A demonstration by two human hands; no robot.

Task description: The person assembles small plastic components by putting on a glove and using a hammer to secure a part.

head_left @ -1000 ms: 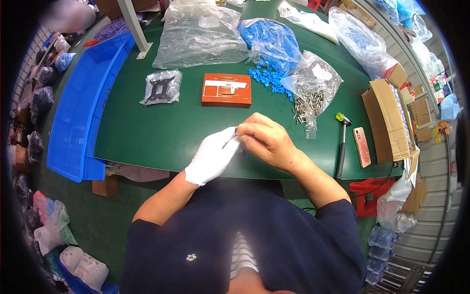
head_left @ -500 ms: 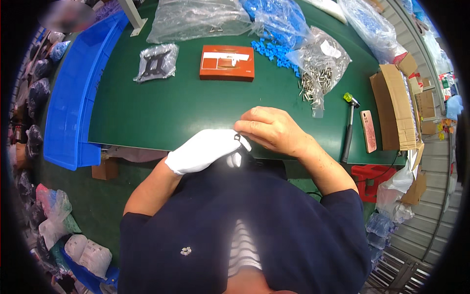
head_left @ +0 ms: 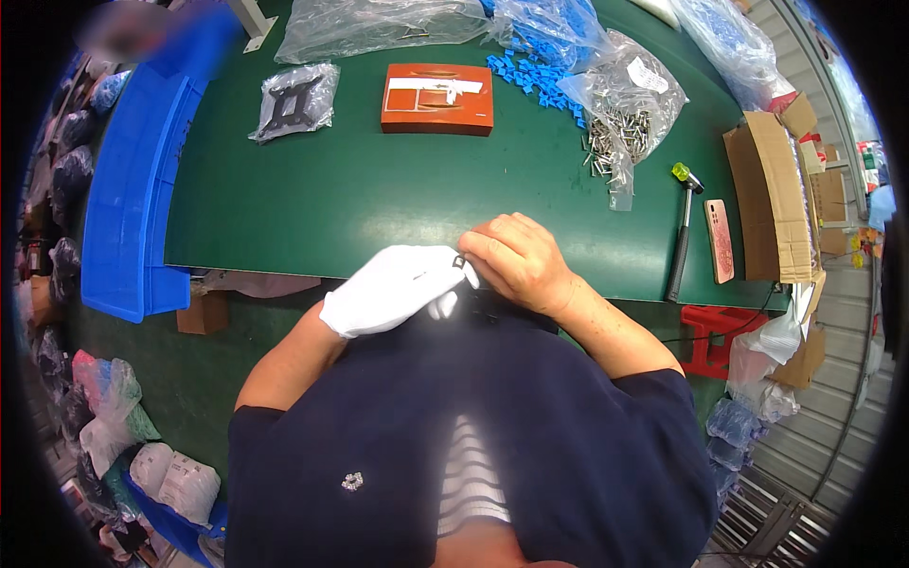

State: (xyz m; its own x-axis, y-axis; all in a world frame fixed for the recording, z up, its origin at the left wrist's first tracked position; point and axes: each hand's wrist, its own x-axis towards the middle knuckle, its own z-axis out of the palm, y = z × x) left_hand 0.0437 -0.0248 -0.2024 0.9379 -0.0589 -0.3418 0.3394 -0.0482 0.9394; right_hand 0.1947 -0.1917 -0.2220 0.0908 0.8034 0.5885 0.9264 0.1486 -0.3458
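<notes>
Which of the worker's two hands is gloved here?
The left hand: it wears a white glove and has a small dark piece at its fingertips, whereas the right hand is bare.

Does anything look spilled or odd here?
Yes: metal pins and blue pieces lie loose on the green table beside clear bags, as if spilled, though perhaps deliberately tipped out. Only the left hand is gloved.
</notes>
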